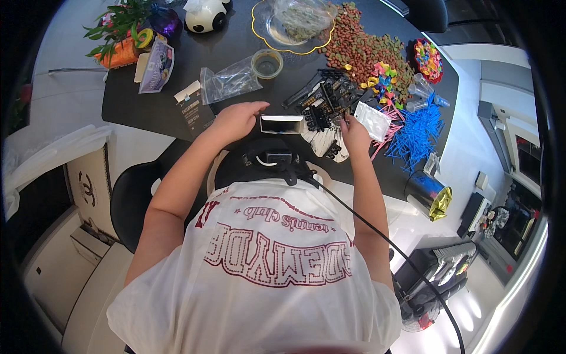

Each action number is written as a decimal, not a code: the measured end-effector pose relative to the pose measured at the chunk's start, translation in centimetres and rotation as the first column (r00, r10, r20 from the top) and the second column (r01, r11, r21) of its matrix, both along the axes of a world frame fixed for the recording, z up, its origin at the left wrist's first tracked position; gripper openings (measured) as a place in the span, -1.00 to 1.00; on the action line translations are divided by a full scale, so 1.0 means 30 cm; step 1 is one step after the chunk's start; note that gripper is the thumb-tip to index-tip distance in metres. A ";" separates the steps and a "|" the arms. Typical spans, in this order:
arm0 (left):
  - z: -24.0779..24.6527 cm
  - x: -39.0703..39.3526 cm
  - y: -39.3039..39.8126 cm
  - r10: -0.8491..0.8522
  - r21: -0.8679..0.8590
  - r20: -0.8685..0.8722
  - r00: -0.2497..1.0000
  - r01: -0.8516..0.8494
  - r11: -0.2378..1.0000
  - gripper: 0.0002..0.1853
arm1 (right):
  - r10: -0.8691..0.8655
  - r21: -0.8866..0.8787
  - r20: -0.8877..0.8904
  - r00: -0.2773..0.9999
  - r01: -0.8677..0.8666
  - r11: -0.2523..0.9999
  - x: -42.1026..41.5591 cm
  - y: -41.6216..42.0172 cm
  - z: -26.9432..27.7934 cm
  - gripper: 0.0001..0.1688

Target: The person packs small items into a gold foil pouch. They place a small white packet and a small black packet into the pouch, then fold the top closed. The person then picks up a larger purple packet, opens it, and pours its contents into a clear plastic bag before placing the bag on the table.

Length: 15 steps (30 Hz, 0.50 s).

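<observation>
My left hand point(236, 120) hovers at the table's near edge with its index finger stretched to the right, and I see nothing in it. Just right of its fingertips is a small open box point(281, 125) with a white flap and a dark inside. My right hand point(356, 136) reaches the near side of a pile of black plastic pieces point(329, 95). Its fingertips touch the pile; whether they grip a piece is hidden. Beside that hand lies a white sachet point(373, 121). White sheets point(325, 142) with a black piece on them lie between the box and my right hand.
Blue sticks point(418, 132), pink sticks point(393, 116) and brown-green kibble point(369, 48) spread to the right. Farther back stand a round plastic tub point(267, 64) and a gold-rimmed glass dish point(261, 31). A clear bag point(232, 82) and a black carton point(193, 110) lie left. A black cable point(384, 234) crosses my right arm.
</observation>
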<state>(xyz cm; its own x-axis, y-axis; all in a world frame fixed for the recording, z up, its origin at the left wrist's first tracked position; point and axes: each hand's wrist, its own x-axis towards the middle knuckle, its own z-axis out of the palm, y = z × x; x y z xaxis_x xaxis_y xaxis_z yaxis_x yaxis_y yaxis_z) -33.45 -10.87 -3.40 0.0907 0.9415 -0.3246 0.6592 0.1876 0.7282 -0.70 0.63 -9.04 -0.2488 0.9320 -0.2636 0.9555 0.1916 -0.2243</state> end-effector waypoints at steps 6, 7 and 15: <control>0.017 -0.025 0.015 0.071 0.034 0.045 0.996 -0.072 0.997 -0.53 | 0.004 -0.041 0.238 0.971 0.006 0.999 0.018 0.018 -0.118 -0.49; 0.019 -0.027 0.014 0.065 0.040 0.030 0.997 -0.066 0.997 -0.54 | -0.001 -0.034 0.255 0.967 0.011 0.999 0.013 0.020 -0.120 -0.49; 0.012 -0.030 -0.002 0.073 0.044 0.048 0.996 -0.075 0.996 -0.56 | -0.066 -0.085 0.328 0.942 0.099 0.991 0.031 0.037 -0.152 -0.53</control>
<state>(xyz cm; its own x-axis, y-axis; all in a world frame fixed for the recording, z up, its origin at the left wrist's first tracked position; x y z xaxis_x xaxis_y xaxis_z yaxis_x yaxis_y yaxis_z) -34.35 -10.92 -3.04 0.0343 0.9598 -0.2786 0.6100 0.2007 0.7666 0.24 1.74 -13.59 -0.0579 0.9107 -0.4091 0.9911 0.1017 0.0861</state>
